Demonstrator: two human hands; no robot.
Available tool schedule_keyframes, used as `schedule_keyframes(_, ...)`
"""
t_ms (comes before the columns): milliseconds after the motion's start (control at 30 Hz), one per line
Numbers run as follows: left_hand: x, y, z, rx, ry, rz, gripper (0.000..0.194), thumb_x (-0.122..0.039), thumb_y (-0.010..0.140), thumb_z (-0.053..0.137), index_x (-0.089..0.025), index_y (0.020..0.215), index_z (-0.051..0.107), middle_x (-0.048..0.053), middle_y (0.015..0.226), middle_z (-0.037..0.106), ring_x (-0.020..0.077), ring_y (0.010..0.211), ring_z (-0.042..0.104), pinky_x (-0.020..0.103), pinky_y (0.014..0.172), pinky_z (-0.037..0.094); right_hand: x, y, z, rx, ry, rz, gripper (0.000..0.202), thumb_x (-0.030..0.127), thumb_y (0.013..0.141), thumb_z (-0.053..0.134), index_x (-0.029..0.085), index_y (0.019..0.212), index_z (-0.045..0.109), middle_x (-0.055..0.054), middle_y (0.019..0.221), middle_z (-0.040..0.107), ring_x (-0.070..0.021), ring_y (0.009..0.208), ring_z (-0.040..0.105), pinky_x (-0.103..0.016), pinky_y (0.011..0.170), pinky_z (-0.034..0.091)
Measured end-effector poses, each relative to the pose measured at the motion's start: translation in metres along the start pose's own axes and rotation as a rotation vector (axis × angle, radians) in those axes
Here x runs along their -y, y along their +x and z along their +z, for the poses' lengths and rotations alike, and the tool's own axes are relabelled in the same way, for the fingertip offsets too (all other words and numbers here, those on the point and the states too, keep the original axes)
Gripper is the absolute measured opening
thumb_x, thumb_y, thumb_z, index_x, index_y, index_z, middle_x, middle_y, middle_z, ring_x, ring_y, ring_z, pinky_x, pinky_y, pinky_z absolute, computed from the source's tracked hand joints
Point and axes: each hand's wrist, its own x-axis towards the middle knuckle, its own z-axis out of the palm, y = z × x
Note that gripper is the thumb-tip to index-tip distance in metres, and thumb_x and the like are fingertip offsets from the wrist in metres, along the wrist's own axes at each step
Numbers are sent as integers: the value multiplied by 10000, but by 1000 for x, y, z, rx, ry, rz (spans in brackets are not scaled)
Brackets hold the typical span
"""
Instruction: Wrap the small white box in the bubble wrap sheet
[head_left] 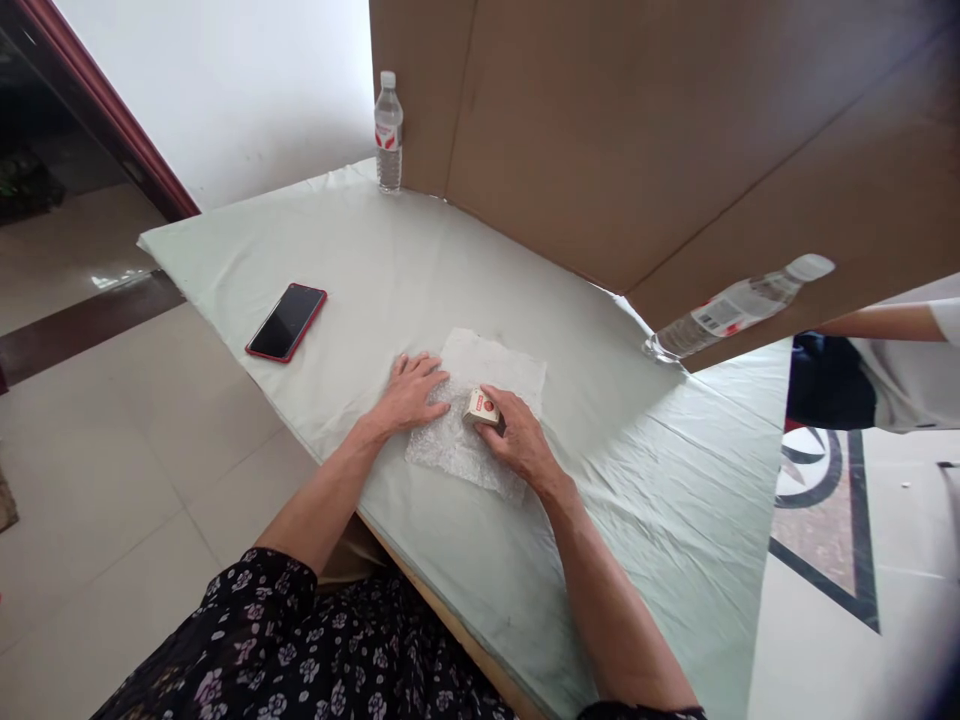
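Observation:
A sheet of bubble wrap (pixel 487 360) lies flat on the cloth-covered table. Near its middle is a small box (pixel 480 406), pale with red print on top. My right hand (pixel 517 432) grips this box between thumb and fingers from the right. On the left side of the wrap, my left hand (pixel 414 392) rests palm down with its fingers spread, touching the sheet's edge and holding nothing. The box's right side is hidden behind my right fingers.
A phone with a red case (pixel 287 322) lies to the left. Cardboard panels (pixel 570 130) stand across the back, with a water bottle (pixel 388 140) at the left and another bottle (pixel 739 308) at the right. Beyond the right edge, a person's arm (pixel 877 322) shows.

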Motion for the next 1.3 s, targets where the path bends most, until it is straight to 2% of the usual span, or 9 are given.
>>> schedule_keyframes(167, 1, 2, 0, -51, -38, -15, 476, -344, 812, 634, -237, 1276, 634, 98, 1469, 553, 308, 1450, 399, 554, 1223, 218, 21, -31, -19, -159, -107, -15, 572, 388, 913, 589, 229, 1448, 465, -150, 1385, 585, -310, 1292, 534, -493, 1064, 428)
schedule_keyframes(367, -3, 3, 0, -235, -153, 39, 408, -258, 794, 612, -199, 1193, 674, 88, 1355, 649, 256, 1370, 507, 469, 1188, 352, 40, -78, -11, -47, -262, -218, 259, 271, 912, 609, 199, 1154, 668, -134, 1234, 695, -283, 1105, 625, -456, 949, 463)
schedule_keyframes(467, -7, 1, -2, -277, -242, 113, 361, -252, 790, 615, -177, 1134, 695, 99, 1292, 686, 245, 1326, 548, 448, 1174, 390, 41, -75, 1, -152, -302, -237, 229, 110, 947, 502, 208, 1030, 693, -82, 1095, 755, -217, 1000, 666, -416, 966, 442)
schedule_keyframes(567, -9, -2, -5, -258, -354, 153, 299, -264, 805, 609, -191, 1077, 710, 92, 1278, 696, 239, 1316, 560, 447, 1156, 425, 43, -64, -5, -232, -256, -216, 232, 98, 961, 476, 206, 976, 682, -71, 1049, 764, -195, 956, 678, -407, 979, 429)
schedule_keyframes(767, -9, -2, -7, -211, -403, 117, 224, -270, 808, 612, -213, 997, 719, 75, 1230, 722, 241, 1274, 598, 464, 1140, 445, 50, -74, -21, 2, -291, -289, 138, 216, 924, 600, 195, 1040, 671, -88, 1103, 745, -246, 985, 650, -438, 951, 435)
schedule_keyframes(900, -13, -3, -5, -214, -456, 139, 220, -268, 795, 622, -207, 982, 722, 81, 1181, 741, 238, 1224, 631, 456, 1127, 452, 47, -82, -4, -78, -373, -301, 211, 60, 927, 517, 187, 959, 683, -72, 1061, 757, -218, 931, 646, -393, 904, 429)
schedule_keyframes(1033, -14, -5, -12, -179, -563, 170, 223, -309, 816, 636, -212, 995, 727, 85, 1190, 738, 249, 1251, 613, 473, 1135, 432, 45, -71, -6, -127, -312, -253, 223, 77, 929, 488, 205, 905, 669, -50, 967, 764, -190, 848, 645, -371, 881, 417)
schedule_keyframes(1200, -12, -6, -22, -22, -692, 291, 426, -488, 832, 683, -203, 1148, 709, 124, 1352, 651, 294, 1401, 478, 502, 1173, 368, 42, -33, -40, -138, -292, -112, 175, 147, 952, 474, 188, 923, 642, -63, 969, 761, -192, 861, 652, -356, 870, 374)
schedule_keyframes(1300, -16, -4, -19, 52, -619, 261, 557, -524, 759, 761, -217, 1217, 684, 127, 1414, 603, 316, 1431, 435, 501, 1187, 340, 33, -5, -50, -98, -285, -17, 185, 154, 934, 461, 182, 903, 641, -60, 893, 754, -196, 833, 656, -354, 875, 356)
